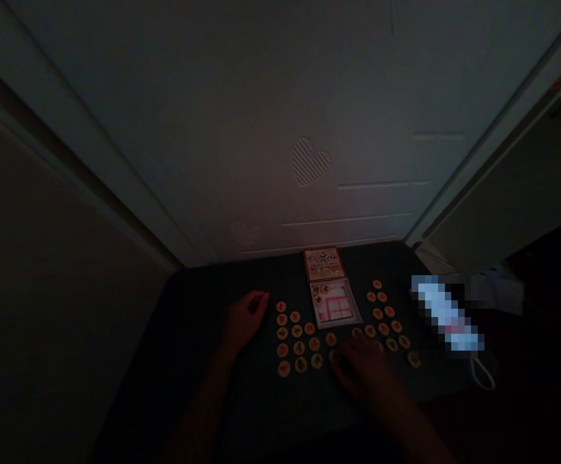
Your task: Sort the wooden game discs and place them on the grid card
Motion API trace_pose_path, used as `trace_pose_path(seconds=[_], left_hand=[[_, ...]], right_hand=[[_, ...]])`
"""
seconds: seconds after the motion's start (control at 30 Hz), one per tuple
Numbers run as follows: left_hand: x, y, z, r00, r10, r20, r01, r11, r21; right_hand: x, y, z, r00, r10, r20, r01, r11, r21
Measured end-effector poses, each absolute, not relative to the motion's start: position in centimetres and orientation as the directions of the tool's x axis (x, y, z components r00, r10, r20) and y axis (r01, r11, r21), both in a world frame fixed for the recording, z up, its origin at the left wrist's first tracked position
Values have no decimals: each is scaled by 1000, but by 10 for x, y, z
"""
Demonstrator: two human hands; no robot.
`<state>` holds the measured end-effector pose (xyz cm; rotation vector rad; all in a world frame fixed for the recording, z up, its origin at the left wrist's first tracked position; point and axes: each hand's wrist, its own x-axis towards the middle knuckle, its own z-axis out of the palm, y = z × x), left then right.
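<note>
The scene is very dim. Several round wooden game pieces (298, 348) with red or dark marks lie on a dark tabletop (203, 335), with another group of pieces (384, 312) to the right. Between the groups sits an open small box (336, 303), its printed lid (324, 263) lying behind it. My left hand (245, 320) rests on the table left of the pieces, fingers curled loosely. My right hand (364, 368) lies palm down over pieces near the middle, its fingertips touching them; whether it grips one is hidden.
A pale wall with heart-shaped marks (310, 161) rises right behind the table. A blurred light blue and white object (447, 316) lies at the table's right edge, with a white loop (483, 374) beside it. A cabinet stands at the far right.
</note>
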<state>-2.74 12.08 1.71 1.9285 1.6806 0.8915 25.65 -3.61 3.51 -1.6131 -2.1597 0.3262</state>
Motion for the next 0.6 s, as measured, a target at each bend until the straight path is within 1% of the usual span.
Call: trace_pose_path(seconds=[0.1,0.3,0.5,0.6], left_hand=[[-28,121,16,60,981,184,693,-173,700],[-28,121,15,56,982,182,689,-170,705],[-28,121,18,63,981,185,696,-176,696],[-28,121,18,60,983,174,703,-166,692]], right_hand=[[251,-35,35,-190,966,175,866,248,-434],[245,-35,33,-125,970,207,865,209,-456],[260,-22,51,-110,951,290,796,259,-548],[270,-4,63,-95,946,309,752,272,-600]])
